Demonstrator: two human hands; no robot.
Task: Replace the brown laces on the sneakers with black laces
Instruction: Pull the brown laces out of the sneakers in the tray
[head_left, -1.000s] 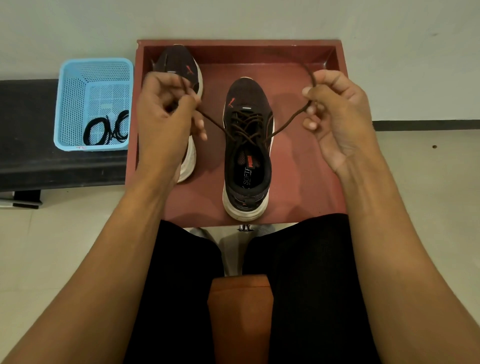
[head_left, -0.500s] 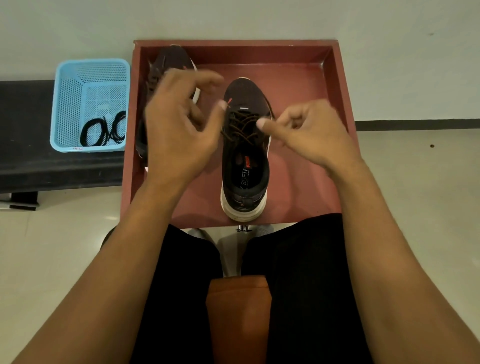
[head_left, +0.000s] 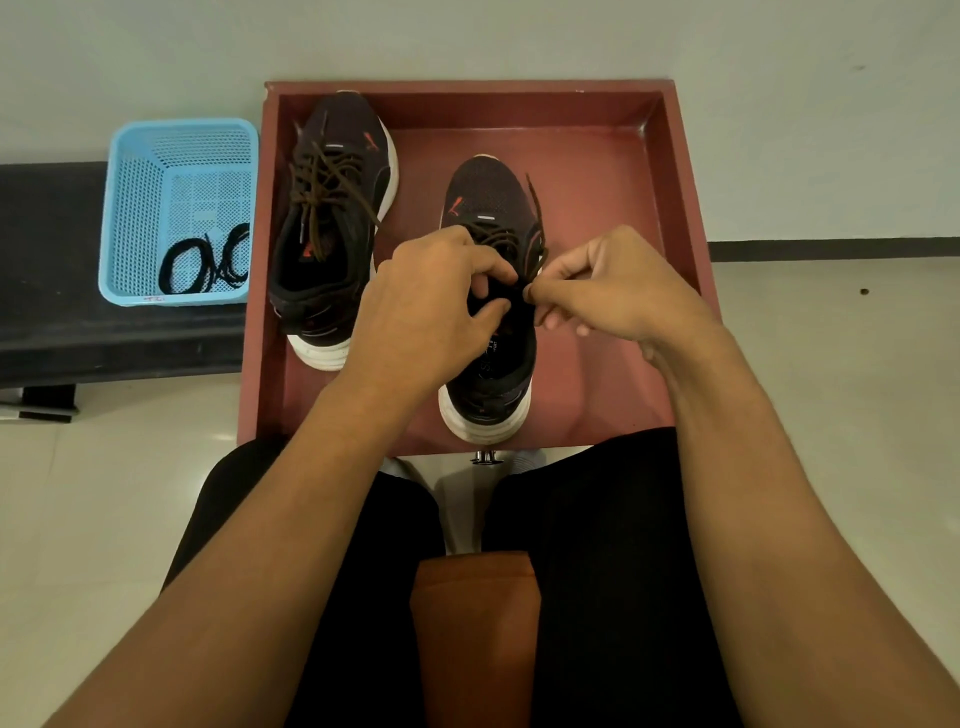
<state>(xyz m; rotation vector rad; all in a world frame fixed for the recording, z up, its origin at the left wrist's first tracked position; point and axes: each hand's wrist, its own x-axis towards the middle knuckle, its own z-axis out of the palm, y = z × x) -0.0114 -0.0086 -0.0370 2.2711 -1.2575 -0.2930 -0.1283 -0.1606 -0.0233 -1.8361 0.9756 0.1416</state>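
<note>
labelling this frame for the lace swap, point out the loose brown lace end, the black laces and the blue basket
loose brown lace end (head_left: 535, 208): head view, middle of the free strand
black laces (head_left: 215, 270): head view, where the strands cross
blue basket (head_left: 130, 218): head view, left mesh wall

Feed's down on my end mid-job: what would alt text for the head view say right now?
In the red tray, the right hand pinches the near sneaker's brown lace while the left hand curls over the same shoe. The other sneaker beside it is laced brown too; black laces lie in the blue basket at left.
</note>
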